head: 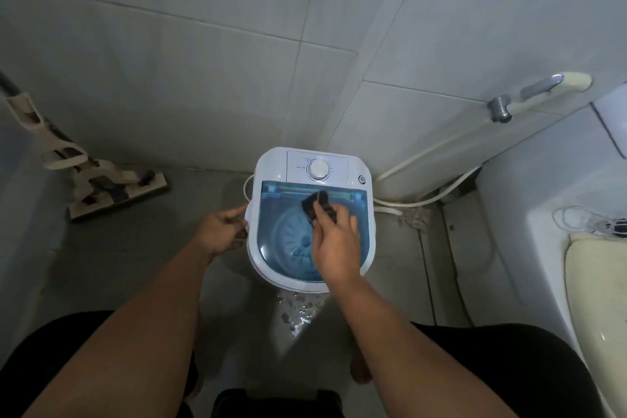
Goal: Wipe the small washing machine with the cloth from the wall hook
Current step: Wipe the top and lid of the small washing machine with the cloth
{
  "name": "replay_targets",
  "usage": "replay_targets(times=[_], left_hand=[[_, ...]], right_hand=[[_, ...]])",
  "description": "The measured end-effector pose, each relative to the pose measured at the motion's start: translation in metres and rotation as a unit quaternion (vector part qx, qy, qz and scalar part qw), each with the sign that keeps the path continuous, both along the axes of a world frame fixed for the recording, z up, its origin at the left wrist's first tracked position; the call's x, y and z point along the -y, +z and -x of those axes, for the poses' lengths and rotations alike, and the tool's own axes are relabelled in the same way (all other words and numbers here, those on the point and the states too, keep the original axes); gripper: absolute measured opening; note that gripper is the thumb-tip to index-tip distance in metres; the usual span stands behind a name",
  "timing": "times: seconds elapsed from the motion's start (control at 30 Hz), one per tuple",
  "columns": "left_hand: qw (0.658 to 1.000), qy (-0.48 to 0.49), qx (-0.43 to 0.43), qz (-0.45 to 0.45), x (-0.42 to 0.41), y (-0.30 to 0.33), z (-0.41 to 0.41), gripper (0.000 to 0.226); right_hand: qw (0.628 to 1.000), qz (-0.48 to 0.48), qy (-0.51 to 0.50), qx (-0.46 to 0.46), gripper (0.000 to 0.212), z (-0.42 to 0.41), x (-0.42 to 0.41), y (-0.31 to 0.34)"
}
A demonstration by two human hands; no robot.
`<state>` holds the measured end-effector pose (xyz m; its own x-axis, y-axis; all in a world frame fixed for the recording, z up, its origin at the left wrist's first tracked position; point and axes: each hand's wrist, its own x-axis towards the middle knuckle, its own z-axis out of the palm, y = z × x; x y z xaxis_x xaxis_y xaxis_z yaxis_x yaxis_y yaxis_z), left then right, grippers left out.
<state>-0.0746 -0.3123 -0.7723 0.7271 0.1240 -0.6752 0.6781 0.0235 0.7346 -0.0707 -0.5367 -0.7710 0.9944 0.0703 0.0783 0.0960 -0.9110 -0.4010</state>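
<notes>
A small white washing machine stands on the floor against the tiled wall, with a clear blue lid and a round white dial at its back. My right hand lies on the lid and presses a dark cloth flat against its far part. Only the front of the cloth shows beyond my fingers. My left hand grips the machine's left side at the rim, fingers curled around it.
A flat mop leans on the wall at the left. White hoses run along the floor right of the machine. A spray handle hangs on the right wall above a toilet. Water wets the floor before the machine.
</notes>
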Motion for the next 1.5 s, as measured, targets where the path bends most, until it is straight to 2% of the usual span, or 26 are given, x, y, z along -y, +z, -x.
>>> replay_targets(times=[0.13,0.23,0.3,0.37,0.43,0.5,0.6,0.73,0.8,0.87,0.93,1.0,1.07,1.13,1.17,1.33,1.5], left_hand=[[1.000,0.005,0.005,0.002,0.000,0.001,-0.001,0.041],[1.000,0.005,0.005,0.001,0.001,0.003,0.000,0.040],[1.000,0.006,0.003,0.006,0.001,0.004,0.000,0.041],[1.000,0.005,0.000,0.010,0.001,0.004,0.000,0.041],[1.000,0.001,0.001,0.006,0.000,0.003,0.000,0.041],[1.000,0.002,0.002,0.004,-0.001,0.002,0.000,0.041],[1.000,0.001,0.001,0.006,-0.001,0.002,-0.001,0.041],[1.000,0.002,-0.002,0.015,0.000,0.004,-0.001,0.040],[1.000,0.004,-0.003,0.011,0.000,0.002,-0.001,0.040],[1.000,0.003,-0.004,0.009,0.000,0.001,-0.001,0.041],[1.000,-0.002,-0.005,0.010,-0.002,0.000,-0.002,0.042],[1.000,-0.002,-0.003,0.014,-0.001,0.000,-0.002,0.042],[1.000,-0.004,0.006,0.016,0.001,0.003,-0.002,0.042],[1.000,-0.006,0.011,0.016,0.002,0.004,-0.001,0.043],[1.000,-0.006,0.011,0.016,0.002,0.004,-0.001,0.043],[1.000,-0.001,0.007,0.014,-0.003,-0.003,-0.003,0.043],[0.999,0.006,0.011,0.034,-0.003,-0.002,-0.002,0.043]], right_hand=[[0.987,-0.005,0.157,-0.024,0.043,0.054,-0.030,-0.014],[0.979,-0.100,0.166,-0.057,0.039,0.053,-0.029,-0.004],[0.974,-0.142,0.171,-0.041,0.039,0.040,-0.010,0.008],[0.983,-0.147,0.108,0.008,0.041,0.017,0.023,0.013],[0.990,-0.138,-0.026,0.031,0.039,-0.005,0.060,0.011],[0.988,-0.099,-0.120,0.010,0.037,-0.013,0.080,0.003],[0.989,-0.054,-0.136,-0.002,0.039,-0.001,0.071,-0.006],[0.999,-0.023,-0.040,0.002,0.043,0.018,0.026,-0.010],[0.998,-0.006,0.067,-0.013,0.043,0.019,0.006,-0.009],[0.975,-0.018,0.215,-0.055,0.040,0.014,-0.008,-0.002],[0.954,-0.041,0.285,-0.079,0.039,0.002,-0.008,0.007],[0.972,-0.077,0.217,-0.041,0.039,-0.016,0.005,0.012],[0.991,-0.115,0.062,0.021,0.039,-0.037,0.028,0.011],[0.988,-0.129,-0.070,0.046,0.037,-0.063,0.049,0.007],[0.986,-0.120,-0.105,0.041,0.036,-0.076,0.055,0.006],[0.994,-0.039,-0.098,0.015,0.036,-0.105,0.050,-0.001],[0.998,-0.037,-0.057,0.008,0.039,-0.057,0.029,-0.012]])
